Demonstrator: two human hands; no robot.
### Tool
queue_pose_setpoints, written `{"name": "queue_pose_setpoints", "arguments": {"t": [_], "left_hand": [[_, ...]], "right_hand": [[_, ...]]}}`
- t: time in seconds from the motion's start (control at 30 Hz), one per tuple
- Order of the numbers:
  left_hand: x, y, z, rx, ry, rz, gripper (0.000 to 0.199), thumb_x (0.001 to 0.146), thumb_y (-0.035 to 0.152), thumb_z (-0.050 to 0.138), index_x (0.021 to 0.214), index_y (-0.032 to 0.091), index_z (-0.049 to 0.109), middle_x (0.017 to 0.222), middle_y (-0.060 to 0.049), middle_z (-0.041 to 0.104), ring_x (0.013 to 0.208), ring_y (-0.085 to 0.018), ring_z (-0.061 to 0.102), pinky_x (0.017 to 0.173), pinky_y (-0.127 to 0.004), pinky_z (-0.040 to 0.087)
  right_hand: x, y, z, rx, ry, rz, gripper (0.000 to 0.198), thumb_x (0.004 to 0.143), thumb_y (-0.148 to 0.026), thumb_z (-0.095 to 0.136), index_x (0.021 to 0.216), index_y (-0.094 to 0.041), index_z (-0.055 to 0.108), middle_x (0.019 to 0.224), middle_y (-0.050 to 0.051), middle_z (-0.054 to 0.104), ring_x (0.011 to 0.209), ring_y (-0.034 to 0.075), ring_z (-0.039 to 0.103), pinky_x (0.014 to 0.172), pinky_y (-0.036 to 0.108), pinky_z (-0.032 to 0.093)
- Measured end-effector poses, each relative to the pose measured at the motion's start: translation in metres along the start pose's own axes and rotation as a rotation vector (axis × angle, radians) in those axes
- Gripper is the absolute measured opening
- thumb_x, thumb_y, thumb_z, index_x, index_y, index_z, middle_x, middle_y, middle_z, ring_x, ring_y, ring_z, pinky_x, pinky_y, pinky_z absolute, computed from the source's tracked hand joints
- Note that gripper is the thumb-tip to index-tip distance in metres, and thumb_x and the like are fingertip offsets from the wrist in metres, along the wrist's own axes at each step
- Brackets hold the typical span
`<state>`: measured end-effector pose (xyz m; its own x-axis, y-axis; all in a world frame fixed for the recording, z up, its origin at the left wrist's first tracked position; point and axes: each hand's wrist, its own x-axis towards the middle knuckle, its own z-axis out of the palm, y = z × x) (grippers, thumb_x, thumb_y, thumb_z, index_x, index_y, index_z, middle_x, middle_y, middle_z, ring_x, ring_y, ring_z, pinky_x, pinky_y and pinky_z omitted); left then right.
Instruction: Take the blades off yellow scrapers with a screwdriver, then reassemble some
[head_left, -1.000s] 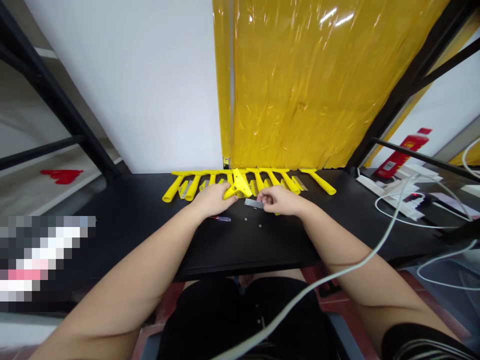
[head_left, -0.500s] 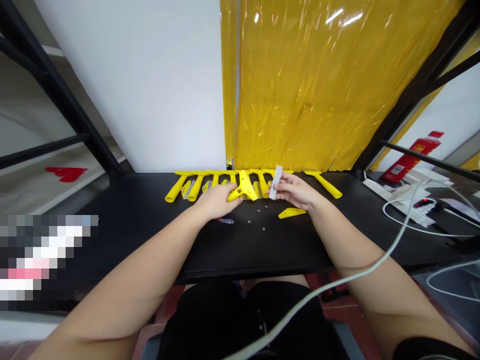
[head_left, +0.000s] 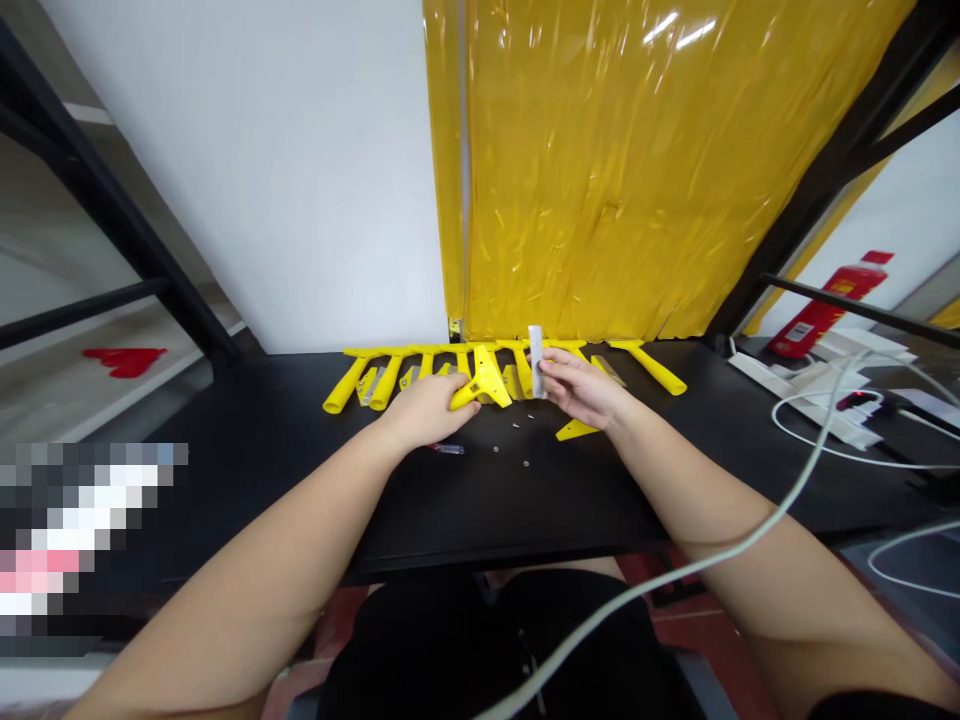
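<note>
My left hand (head_left: pixel 433 408) is closed round the handle of a yellow scraper (head_left: pixel 487 380), its wide head turned up and to the right. Between the thumb and fingers of my right hand (head_left: pixel 581 387) stands a flat grey metal blade (head_left: pixel 536 362), close to the scraper head but apart from it. A loose yellow cover plate (head_left: pixel 576 430) lies below my right hand, partly hidden by it. Small screws (head_left: pixel 516 426) and nuts (head_left: pixel 526 463) are scattered on the black table in front. A screwdriver (head_left: pixel 448 449) with a clear handle lies beneath my left wrist.
Several yellow scrapers (head_left: pixel 346 385) line the back of the black table (head_left: pixel 480 515), with another scraper (head_left: pixel 658 370) at the right. A red bottle (head_left: pixel 829 305) and white cables (head_left: pixel 795 455) are at the right. One pale cable (head_left: pixel 675 570) crosses before my right arm.
My right hand has brought the blade left, nearer the scraper head, and turned it so that it looks narrower. My left hand keeps its hold on the scraper. The view has shifted slightly.
</note>
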<state>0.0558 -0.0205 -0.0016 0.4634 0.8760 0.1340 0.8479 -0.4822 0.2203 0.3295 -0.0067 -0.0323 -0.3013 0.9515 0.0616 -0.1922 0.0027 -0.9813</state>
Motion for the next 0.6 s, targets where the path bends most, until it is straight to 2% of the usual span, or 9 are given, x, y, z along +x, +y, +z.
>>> {"name": "queue_pose_setpoints", "arguments": {"t": [0.07, 0.13, 0.17, 0.33, 0.5, 0.6], "left_hand": [[-0.0001, -0.0004, 0.0004, -0.001, 0.001, -0.004, 0.033, 0.095, 0.052, 0.055, 0.106, 0.023, 0.068, 0.100, -0.008, 0.075, 0.089, -0.029, 0.070, 0.069, -0.035, 0.047], [-0.0001, -0.0010, 0.0010, -0.001, 0.001, -0.006, 0.034, 0.095, 0.052, 0.054, 0.106, 0.023, 0.068, 0.100, -0.008, 0.075, 0.089, -0.028, 0.070, 0.070, -0.035, 0.047], [0.0000, -0.0013, 0.0014, -0.002, 0.000, -0.006, 0.034, 0.095, 0.053, 0.054, 0.107, 0.024, 0.068, 0.099, -0.008, 0.075, 0.089, -0.028, 0.070, 0.070, -0.035, 0.047], [0.0007, -0.0028, 0.0023, 0.001, -0.006, -0.008, 0.034, 0.095, 0.053, 0.054, 0.105, 0.023, 0.067, 0.098, -0.008, 0.074, 0.089, -0.029, 0.069, 0.068, -0.035, 0.044], [-0.0012, -0.0012, -0.0009, -0.020, -0.025, 0.017, 0.037, 0.096, 0.056, 0.053, 0.107, 0.023, 0.065, 0.098, -0.008, 0.073, 0.087, -0.028, 0.068, 0.065, -0.034, 0.041], [-0.0039, 0.0012, -0.0032, -0.051, -0.056, 0.061, 0.040, 0.098, 0.059, 0.053, 0.114, 0.024, 0.062, 0.103, -0.007, 0.073, 0.088, -0.026, 0.068, 0.064, -0.033, 0.040]], "right_hand": [[-0.0011, -0.0003, 0.0010, -0.034, -0.014, -0.063, 0.028, 0.080, -0.042, 0.080, 0.100, -0.025, 0.069, 0.083, 0.000, 0.073, 0.091, 0.019, 0.070, 0.091, 0.035, 0.053], [-0.0022, -0.0004, 0.0019, -0.042, -0.047, -0.112, 0.023, 0.082, -0.041, 0.079, 0.097, -0.025, 0.072, 0.105, 0.004, 0.079, 0.113, 0.022, 0.069, 0.097, 0.037, 0.051], [-0.0025, -0.0002, 0.0023, -0.044, -0.058, -0.127, 0.022, 0.083, -0.040, 0.079, 0.098, -0.025, 0.074, 0.111, 0.005, 0.079, 0.116, 0.023, 0.069, 0.099, 0.037, 0.051], [-0.0011, 0.0029, 0.0024, -0.055, -0.058, -0.152, 0.035, 0.084, -0.040, 0.081, 0.116, -0.027, 0.078, 0.121, 0.006, 0.079, 0.112, 0.021, 0.070, 0.100, 0.039, 0.052], [-0.0001, 0.0050, 0.0019, -0.196, -0.043, -0.188, 0.038, 0.082, -0.040, 0.082, 0.117, -0.026, 0.078, 0.121, 0.007, 0.078, 0.108, 0.020, 0.071, 0.098, 0.039, 0.056], [-0.0003, 0.0053, 0.0029, -0.252, -0.047, -0.208, 0.036, 0.082, -0.037, 0.083, 0.116, -0.024, 0.078, 0.118, 0.007, 0.078, 0.098, 0.019, 0.071, 0.089, 0.037, 0.059]]}}
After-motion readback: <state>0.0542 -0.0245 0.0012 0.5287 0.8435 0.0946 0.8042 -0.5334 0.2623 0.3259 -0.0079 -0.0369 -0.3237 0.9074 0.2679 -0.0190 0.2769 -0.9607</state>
